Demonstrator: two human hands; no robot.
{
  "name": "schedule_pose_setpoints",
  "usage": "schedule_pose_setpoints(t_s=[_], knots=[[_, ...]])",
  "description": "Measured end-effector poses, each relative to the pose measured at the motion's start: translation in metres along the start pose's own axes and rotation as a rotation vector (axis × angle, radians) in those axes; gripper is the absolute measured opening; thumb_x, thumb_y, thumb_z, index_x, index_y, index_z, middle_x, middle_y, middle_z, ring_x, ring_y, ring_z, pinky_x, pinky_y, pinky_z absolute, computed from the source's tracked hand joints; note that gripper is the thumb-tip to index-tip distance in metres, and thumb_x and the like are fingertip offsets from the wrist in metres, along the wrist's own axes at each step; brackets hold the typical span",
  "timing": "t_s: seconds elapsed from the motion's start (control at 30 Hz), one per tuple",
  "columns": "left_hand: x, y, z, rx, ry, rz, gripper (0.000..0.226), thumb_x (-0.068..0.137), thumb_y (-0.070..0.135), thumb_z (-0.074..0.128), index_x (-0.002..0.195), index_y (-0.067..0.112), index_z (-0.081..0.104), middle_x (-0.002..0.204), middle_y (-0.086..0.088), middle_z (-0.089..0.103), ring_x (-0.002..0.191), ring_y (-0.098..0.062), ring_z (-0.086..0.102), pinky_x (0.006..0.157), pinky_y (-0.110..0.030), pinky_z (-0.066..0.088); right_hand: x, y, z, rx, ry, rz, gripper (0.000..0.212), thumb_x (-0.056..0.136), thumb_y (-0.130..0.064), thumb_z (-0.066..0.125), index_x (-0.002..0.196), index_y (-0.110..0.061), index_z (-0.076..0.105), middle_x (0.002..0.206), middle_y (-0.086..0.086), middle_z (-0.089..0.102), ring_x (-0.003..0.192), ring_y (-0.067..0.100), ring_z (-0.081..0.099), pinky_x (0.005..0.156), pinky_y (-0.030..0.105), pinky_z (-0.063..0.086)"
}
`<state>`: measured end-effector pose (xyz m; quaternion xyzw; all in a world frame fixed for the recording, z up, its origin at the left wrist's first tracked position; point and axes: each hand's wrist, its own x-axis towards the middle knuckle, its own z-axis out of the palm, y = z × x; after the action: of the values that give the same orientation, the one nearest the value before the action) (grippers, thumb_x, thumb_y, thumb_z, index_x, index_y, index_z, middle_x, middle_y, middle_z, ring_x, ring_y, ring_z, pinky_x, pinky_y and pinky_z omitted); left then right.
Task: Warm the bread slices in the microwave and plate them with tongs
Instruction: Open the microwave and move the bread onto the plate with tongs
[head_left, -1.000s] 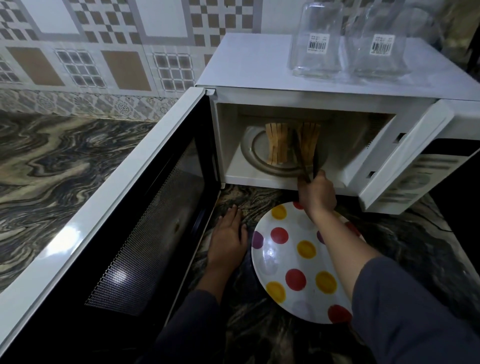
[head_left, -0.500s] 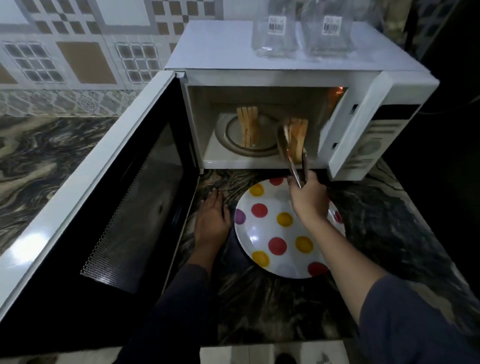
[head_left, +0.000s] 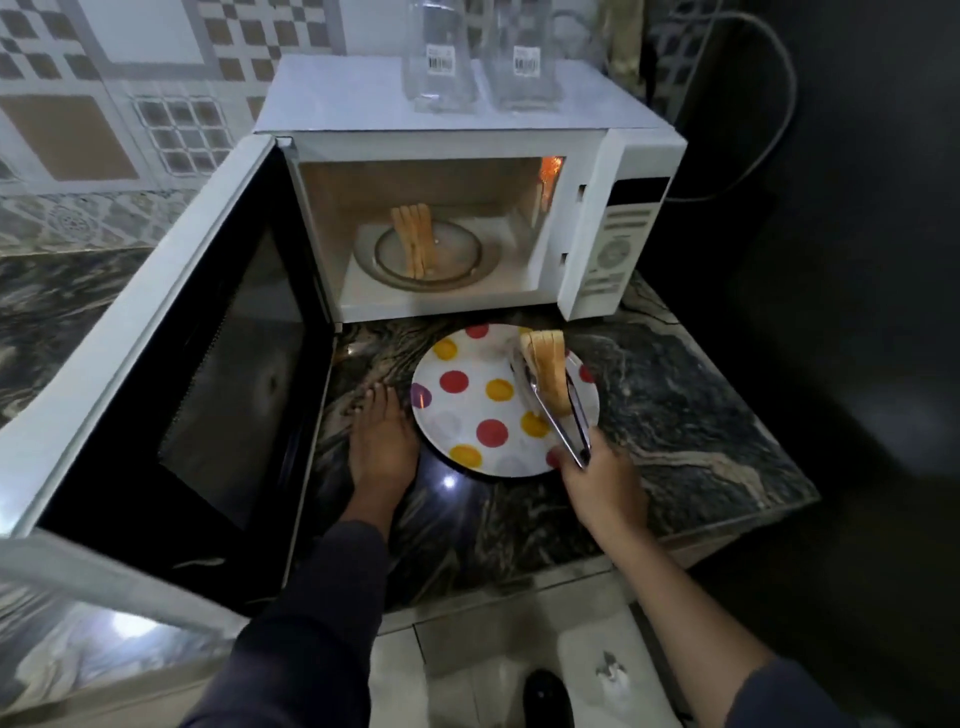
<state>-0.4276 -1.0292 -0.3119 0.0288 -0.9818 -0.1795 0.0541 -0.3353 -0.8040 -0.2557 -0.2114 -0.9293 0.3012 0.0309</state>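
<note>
Bread slices (head_left: 548, 370) hang clamped in my tongs (head_left: 565, 423) over the polka-dot plate's (head_left: 470, 410) three o'clock side, ready to lower. My right hand (head_left: 602, 483) squeezes the tongs closed. My left hand (head_left: 382, 441) lies flat at nine, bracing. The other slices (head_left: 414, 241) stand in the microwave (head_left: 639, 156) at twelve.

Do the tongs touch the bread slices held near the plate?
Touching. The head view shows the tongs, gripped by the right hand, pinching the bread from both sides.
</note>
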Motion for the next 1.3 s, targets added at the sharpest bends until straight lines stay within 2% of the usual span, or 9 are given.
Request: schedule_pose_setpoints(t_s=[0.13, 0.3, 0.47, 0.77, 0.97, 1.13, 1.3], knots=[[-0.001, -0.001, 0.001, 0.006, 0.001, 0.005, 0.048, 0.100, 0.018, 0.027, 0.144, -0.002, 0.024, 0.154, -0.018, 0.022, 0.144, -0.024, 0.018, 0.117, -0.033, 0.011, -0.011, 0.010, 0.001, -0.001, 0.023, 0.028, 0.040, 0.087, -0.051, 0.052, 0.113, -0.022, 0.052, 0.100, 0.012, 0.066, 0.091, 0.036, 0.061, 0.070, 0.038, 0.048], [-0.003, -0.002, 0.002, 0.001, 0.023, 0.021, 0.047, 0.100, 0.017, 0.027, 0.143, -0.003, 0.025, 0.153, -0.018, 0.023, 0.144, -0.025, 0.019, 0.118, -0.033, 0.012, -0.002, 0.011, -0.004, -0.121, 0.036, 0.029, 0.042, 0.090, -0.044, 0.050, 0.124, -0.019, 0.046, 0.105, 0.014, 0.064, 0.095, 0.035, 0.061, 0.065, 0.035, 0.039], [-0.002, -0.003, 0.003, -0.022, 0.019, 0.012, 0.048, 0.100, 0.018, 0.027, 0.144, -0.001, 0.026, 0.154, -0.016, 0.023, 0.144, -0.024, 0.019, 0.119, -0.032, 0.012, 0.001, 0.008, 0.002, -0.170, 0.006, 0.035, 0.046, 0.090, -0.046, 0.049, 0.125, -0.017, 0.043, 0.107, 0.016, 0.064, 0.097, 0.034, 0.061, 0.065, 0.034, 0.035], [-0.002, -0.003, 0.004, -0.031, 0.049, 0.019, 0.048, 0.099, 0.018, 0.031, 0.142, -0.001, 0.030, 0.152, -0.017, 0.029, 0.143, -0.024, 0.023, 0.118, -0.032, 0.013, -0.001, 0.010, -0.002, -0.140, 0.043, 0.062, 0.053, 0.085, -0.052, 0.055, 0.118, -0.012, 0.043, 0.107, 0.015, 0.063, 0.096, 0.036, 0.061, 0.065, 0.035, 0.040], [-0.001, -0.002, 0.003, -0.051, 0.039, 0.015, 0.048, 0.099, 0.018, 0.031, 0.143, -0.001, 0.029, 0.153, -0.016, 0.027, 0.144, -0.023, 0.021, 0.118, -0.031, 0.011, -0.009, 0.014, -0.007, -0.125, 0.114, 0.001, 0.063, 0.084, -0.053, 0.056, 0.126, -0.010, 0.039, 0.109, 0.016, 0.063, 0.096, 0.036, 0.062, 0.068, 0.038, 0.046], [-0.003, -0.002, -0.001, -0.055, 0.043, 0.017, 0.047, 0.099, 0.018, 0.030, 0.143, -0.001, 0.029, 0.153, -0.016, 0.026, 0.144, -0.023, 0.021, 0.118, -0.031, 0.011, -0.010, 0.006, -0.009, -0.115, 0.209, -0.103, 0.064, 0.085, -0.050, 0.056, 0.131, -0.010, 0.037, 0.103, 0.014, 0.065, 0.089, 0.033, 0.063, 0.060, 0.029, 0.039], [-0.006, -0.001, -0.004, -0.059, 0.051, 0.033, 0.048, 0.099, 0.017, 0.030, 0.144, 0.000, 0.026, 0.154, -0.016, 0.024, 0.144, -0.022, 0.019, 0.117, -0.029, 0.009, 0.013, -0.037, -0.010, 0.041, 0.208, -0.207, 0.064, 0.087, -0.041, 0.059, 0.136, -0.006, 0.037, 0.114, 0.018, 0.062, 0.100, 0.034, 0.061, 0.068, 0.026, 0.037]])
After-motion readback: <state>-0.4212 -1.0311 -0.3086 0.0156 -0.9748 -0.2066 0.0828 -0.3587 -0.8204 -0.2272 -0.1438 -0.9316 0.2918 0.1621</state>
